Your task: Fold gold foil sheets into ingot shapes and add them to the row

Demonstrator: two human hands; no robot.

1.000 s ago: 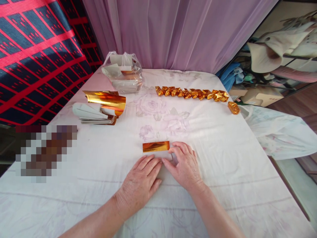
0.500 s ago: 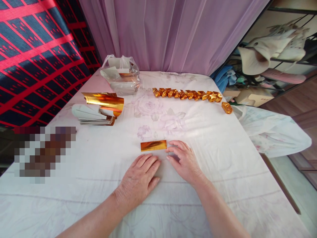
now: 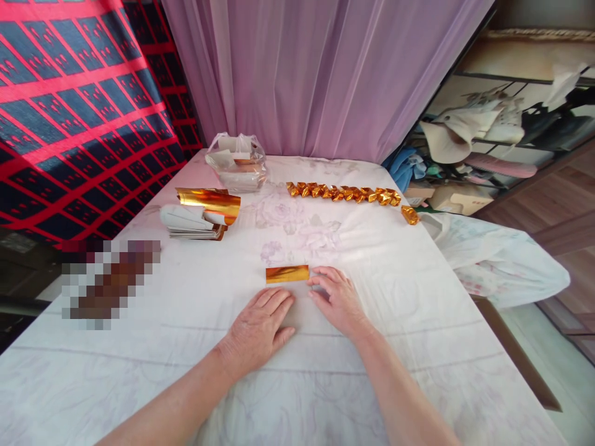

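Observation:
A narrow rectangle of shiny gold foil paper (image 3: 287, 274) lies flat on the floral white cloth (image 3: 214, 272). Just below it rests my left hand (image 3: 261, 319), palm down, with fingers stretched out and the thumb apart. My right hand (image 3: 337, 298) is at the strip's right end, fingers spread and slightly bent; its fingertips are close to the strip's edge, and I cannot tell whether they touch it. Neither hand holds anything. Farther off, folded gold foil pieces (image 3: 341, 192) stand in a row, with a single gold piece (image 3: 410, 215) at its right end.
At the left lies a stack of gold-and-white paper sheets (image 3: 198, 218), with a clear plastic bag (image 3: 239, 164) of similar paper behind it. A purple curtain (image 3: 325, 74) hangs along the back. Shelves with caps (image 3: 449, 139) stand to the right.
The camera view has tilted up and shifted a little, so the table things sit differently in the picture. Both hands and the foil strip keep nearly the same places on the cloth.

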